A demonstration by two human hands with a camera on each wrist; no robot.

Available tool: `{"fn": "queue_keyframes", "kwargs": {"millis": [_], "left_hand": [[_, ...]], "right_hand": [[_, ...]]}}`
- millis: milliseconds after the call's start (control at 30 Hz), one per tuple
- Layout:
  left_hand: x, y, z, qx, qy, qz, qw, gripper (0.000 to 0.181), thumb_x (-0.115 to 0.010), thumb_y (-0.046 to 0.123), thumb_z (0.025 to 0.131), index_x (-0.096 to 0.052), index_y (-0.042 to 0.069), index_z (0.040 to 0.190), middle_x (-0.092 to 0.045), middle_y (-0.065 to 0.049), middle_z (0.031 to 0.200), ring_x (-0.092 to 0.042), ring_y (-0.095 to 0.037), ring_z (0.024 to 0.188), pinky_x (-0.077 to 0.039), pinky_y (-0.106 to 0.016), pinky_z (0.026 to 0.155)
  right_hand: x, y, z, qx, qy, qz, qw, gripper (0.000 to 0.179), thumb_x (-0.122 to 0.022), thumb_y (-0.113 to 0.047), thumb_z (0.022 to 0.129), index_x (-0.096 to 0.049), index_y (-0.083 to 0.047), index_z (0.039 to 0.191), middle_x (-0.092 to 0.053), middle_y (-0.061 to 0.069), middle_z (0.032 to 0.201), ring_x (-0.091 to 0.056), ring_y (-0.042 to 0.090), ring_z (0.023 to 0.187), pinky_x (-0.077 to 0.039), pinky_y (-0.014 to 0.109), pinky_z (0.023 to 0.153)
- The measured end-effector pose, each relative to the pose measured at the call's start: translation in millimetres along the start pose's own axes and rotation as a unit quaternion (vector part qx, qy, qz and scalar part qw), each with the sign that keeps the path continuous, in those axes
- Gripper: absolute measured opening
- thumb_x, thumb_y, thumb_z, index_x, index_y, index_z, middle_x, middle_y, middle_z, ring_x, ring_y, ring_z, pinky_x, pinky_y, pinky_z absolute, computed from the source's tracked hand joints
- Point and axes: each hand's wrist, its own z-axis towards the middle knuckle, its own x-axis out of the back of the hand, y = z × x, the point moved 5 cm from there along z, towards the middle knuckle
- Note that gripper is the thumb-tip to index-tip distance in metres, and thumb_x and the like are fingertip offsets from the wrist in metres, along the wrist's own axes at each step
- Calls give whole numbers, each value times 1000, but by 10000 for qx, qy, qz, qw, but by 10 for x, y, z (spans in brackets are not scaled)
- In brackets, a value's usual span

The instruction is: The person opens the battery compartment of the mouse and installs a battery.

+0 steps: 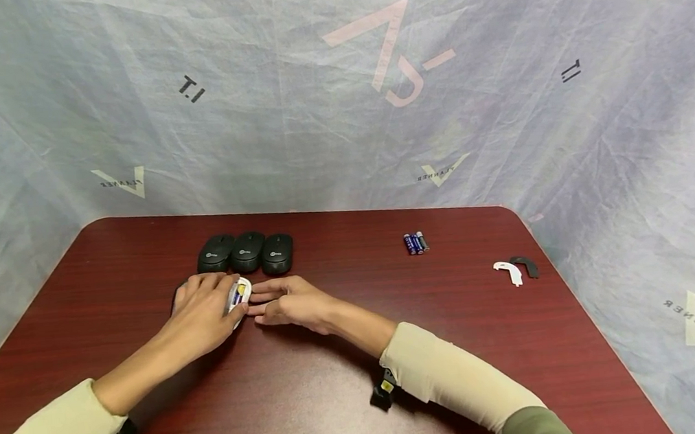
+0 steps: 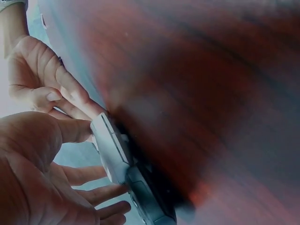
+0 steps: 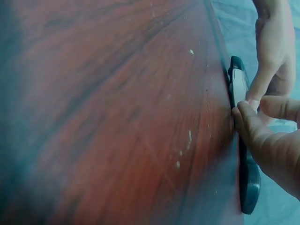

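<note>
My left hand (image 1: 203, 309) holds a white computer mouse (image 1: 245, 286), thumb on the near side and fingers over the far side. Its underside faces up, and a blue battery (image 1: 239, 297) shows in the uncovered compartment. At the right end of this mouse are the extended fingertips of my right hand (image 1: 296, 305); the left wrist view has one right finger (image 2: 96, 110) right at its edge. A dark mouse (image 2: 147, 199) lies just beyond the white one, mostly hidden under my left hand in the head view.
Three black mice (image 1: 246, 252) stand side by side behind my hands. Several small batteries (image 1: 415, 243) lie together at the back right of the red-brown table (image 1: 363, 395). Further right are a white curved cover (image 1: 509, 272) and a black one (image 1: 526, 266). A printed cloth hangs behind.
</note>
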Motion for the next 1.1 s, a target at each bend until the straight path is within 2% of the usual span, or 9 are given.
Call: {"fn": "queue_keyframes", "kwargs": {"millis": [100, 233, 367, 500, 600, 700, 833, 933, 1100], "left_hand": [[10, 11, 14, 41, 9, 57, 10000, 61, -80, 27, 104, -62, -7, 151, -61, -37, 149, -47, -61, 142, -40, -78, 112], [20, 65, 40, 8, 87, 39, 10000, 65, -78, 28, 105, -59, -8, 155, -57, -39, 155, -46, -61, 147, -39, -79, 117], [3, 147, 120, -69, -37, -147, 9999, 69, -70, 29, 110, -49, -8, 164, -47, -39, 167, -38, -60, 159, -31, -80, 128], [-47, 202, 247, -110, -317, -308, 9990, 73, -63, 30, 114, -36, -7, 172, -33, -37, 178, -25, -57, 169, -20, -78, 136], [-95, 215, 358, -129, -499, -284, 9983, 78, -61, 32, 115, -28, -5, 176, -24, -35, 183, -17, -54, 173, -13, -74, 140], [-139, 227, 460, -158, -665, -139, 9976, 83, -60, 36, 115, -22, -3, 177, -19, -33, 185, -13, -52, 174, -8, -71, 142], [-221, 244, 555, -232, -972, 140, 9949, 86, -58, 40, 114, -20, -2, 178, -15, -31, 186, -9, -50, 176, -4, -69, 144], [-276, 278, 598, -335, -1155, 357, 9921, 85, -56, 42, 114, -21, -2, 178, -16, -30, 186, -10, -49, 176, -4, -67, 144], [-318, 354, 623, -394, -1312, 618, 9886, 83, -55, 42, 115, -25, -5, 176, -21, -30, 185, -15, -49, 176, -9, -65, 145]], "right_hand": [[44, -9, -18, 31, 33, -113, 9999, 69, -58, 20, 96, -48, 9, 164, -59, 29, 163, -62, 46, 151, -60, 44, 119], [139, -66, -89, 277, 66, -786, 9965, 67, -61, 16, 99, -49, 7, 164, -61, 29, 162, -64, 43, 150, -62, 40, 117], [258, -172, -184, 703, 95, -1893, 9794, 64, -63, 7, 104, -50, 4, 166, -63, 26, 162, -65, 39, 150, -63, 35, 115], [391, -284, -264, 1139, 309, -3161, 9414, 59, -65, -3, 108, -53, -2, 166, -66, 22, 160, -68, 34, 147, -62, 37, 117], [502, -340, -283, 1373, 537, -3999, 9046, 57, -65, -10, 111, -53, -4, 167, -64, 18, 163, -65, 31, 150, -57, 43, 123], [595, -368, -279, 1417, 583, -4807, 8634, 60, -62, -16, 114, -46, -6, 172, -52, 17, 175, -51, 31, 163, -46, 48, 134], [667, -341, -234, 1182, 227, -5770, 8078, 68, -55, -28, 120, -27, -11, 180, -24, 15, 189, -21, 35, 177, -25, 53, 144], [699, -306, -179, 1009, -42, -6141, 7828, 71, -49, -34, 122, -17, -14, 182, -9, 13, 192, -6, 39, 179, -16, 56, 146], [701, -299, -84, 938, -187, -6435, 7595, 72, -45, -37, 123, -11, -14, 182, -3, 11, 192, -2, 39, 179, -13, 54, 147]]}}
